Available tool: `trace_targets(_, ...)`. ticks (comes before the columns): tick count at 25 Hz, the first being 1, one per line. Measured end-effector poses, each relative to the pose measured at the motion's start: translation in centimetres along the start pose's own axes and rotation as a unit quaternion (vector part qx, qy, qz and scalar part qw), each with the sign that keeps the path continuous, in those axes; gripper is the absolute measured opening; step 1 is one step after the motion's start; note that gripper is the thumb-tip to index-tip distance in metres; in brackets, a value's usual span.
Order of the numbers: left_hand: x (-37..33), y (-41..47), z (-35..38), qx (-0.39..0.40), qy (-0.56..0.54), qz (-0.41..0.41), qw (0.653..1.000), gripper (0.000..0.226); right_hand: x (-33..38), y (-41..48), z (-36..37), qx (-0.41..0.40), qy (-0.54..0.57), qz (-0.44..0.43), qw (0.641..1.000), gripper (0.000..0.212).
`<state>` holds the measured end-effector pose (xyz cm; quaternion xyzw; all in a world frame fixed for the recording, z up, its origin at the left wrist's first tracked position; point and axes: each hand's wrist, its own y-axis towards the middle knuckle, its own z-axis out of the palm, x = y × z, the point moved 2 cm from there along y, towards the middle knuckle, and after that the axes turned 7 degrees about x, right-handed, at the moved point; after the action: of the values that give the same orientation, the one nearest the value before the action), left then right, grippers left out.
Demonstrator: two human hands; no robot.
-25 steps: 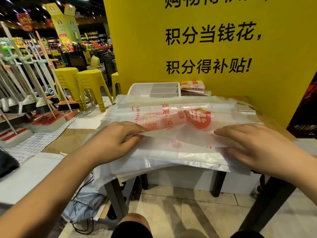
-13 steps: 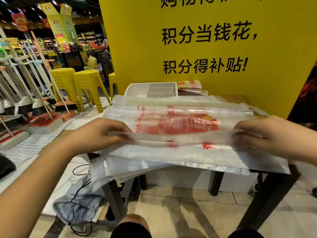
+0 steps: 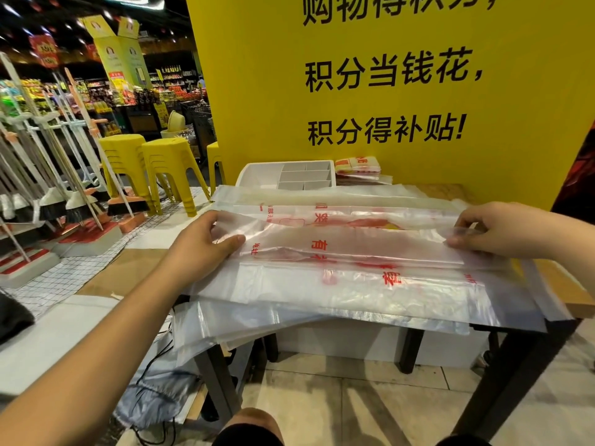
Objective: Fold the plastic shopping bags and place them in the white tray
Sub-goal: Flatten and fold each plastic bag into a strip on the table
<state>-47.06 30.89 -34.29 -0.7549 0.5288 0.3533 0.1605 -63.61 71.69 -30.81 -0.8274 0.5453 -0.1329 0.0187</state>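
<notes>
Plastic shopping bags [image 3: 354,294] spread in a translucent stack over the table [image 3: 576,300], hiding nearly all of its top; only a bare wooden strip showing at the right edge. Layers hard to count, edges blurring into one another, lowest sheets drooping over the near-left corner. Red print on the top bag [image 3: 347,244] mostly unreadable through the overlapping film. Yellow sign [image 3: 386,91] behind, top line of characters cut off by the frame. White tray [image 3: 254,175] at the table's back, near edge covered by the bags; visible compartments holding nothing discernible. Folded bags [image 3: 357,165] stacked just beside the tray on its right, against the sign. Left hand [image 3: 206,243] pinching the top bag's left end, thumb over the film, fingers curled beneath. Right hand [image 3: 495,230] closed on the bag's right end, fingertips partly veiled by plastic. Bag stretched between both hands, long edge folded over, just above the stack.
</notes>
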Motion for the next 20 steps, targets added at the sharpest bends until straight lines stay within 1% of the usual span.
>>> trace_targets(2, 0.0, -0.2, 0.5, -0.012, 0.028, 0.002, 1.0, 0.053, 0.1, -0.2, 0.3, -0.018, -0.049, 0.034, 0.998, 0.037)
trace_targets(3, -0.2, -0.5, 0.7, -0.022, 0.049, 0.007, 0.999, 0.06, 0.5, -0.3, 0.5, -0.043, -0.101, 0.048, 0.993, 0.038)
trace_targets(4, -0.7, -0.9, 1.0, -0.038, 0.071, 0.009, 0.997, 0.067, 1.0, -0.5, 1.0, -0.091, -0.161, 0.045, 0.982, 0.041)
trace_targets(5, -1.3, -1.5, 1.3, -0.062, 0.098, 0.017, 0.993, 0.072, 2.0, -0.9, 1.7, -0.153, -0.209, 0.015, 0.966, 0.045)
trace_targets(6, -2.3, -2.2, 1.6, -0.087, 0.137, 0.042, 0.986, 0.073, 3.2, -1.5, 2.8, -0.209, -0.23, -0.038, 0.95, 0.048)
trace_targets(7, -3.1, -2.8, 2.1, -0.097, 0.184, 0.094, 0.974, 0.07, 4.6, -2.1, 3.8, -0.239, -0.229, -0.1, 0.938, 0.05)
trace_targets(8, -3.9, -3.2, 2.9, -0.077, 0.224, 0.162, 0.958, 0.062, 6.0, -2.7, 4.8, -0.253, -0.209, -0.166, 0.93, 0.049)
trace_targets(9, -4.5, -3.5, 4.0, -0.031, 0.241, 0.222, 0.944, 0.052, 7.1, -3.1, 5.6, -0.248, -0.185, -0.22, 0.925, 0.043)
trace_targets(10, -4.9, -3.8, 5.1, 0.017, 0.245, 0.253, 0.936, 0.044, 7.8, -3.3, 6.2, -0.225, -0.156, -0.247, 0.93, 0.036)
trace_targets(11, -4.9, -3.8, 5.9, 0.049, 0.245, 0.261, 0.932, 0.042, 8.2, -3.3, 6.7, -0.198, -0.119, -0.253, 0.94, 0.032)
trace_targets(12, -4.5, -3.7, 6.4, 0.063, 0.248, 0.262, 0.93, 0.043, 8.3, -3.4, 7.1, -0.175, -0.085, -0.251, 0.948, 0.031)
trace_targets(14, -3.8, -3.5, 6.5, 0.059, 0.268, 0.272, 0.922, 0.044, 7.7, -3.5, 7.7, -0.161, -0.046, -0.249, 0.954, 0.035)
trace_targets(16, -3.3, -3.6, 6.2, 0.054, 0.263, 0.284, 0.921, 0.044, 6.5, -3.8, 7.8, -0.142, -0.026, -0.22, 0.965, 0.045)
trace_targets(18, -2.9, -3.8, 5.9, 0.052, 0.249, 0.275, 0.927, 0.045, 4.9, -4.2, 7.6, -0.109, -0.024, -0.154, 0.982, 0.055)
trace_targets(20, -2.3, -4.0, 5.8, 0.046, 0.266, 0.246, 0.931, 0.048, 3.7, -4.5, 7.3, -0.087, -0.059, -0.074, 0.992, 0.064)
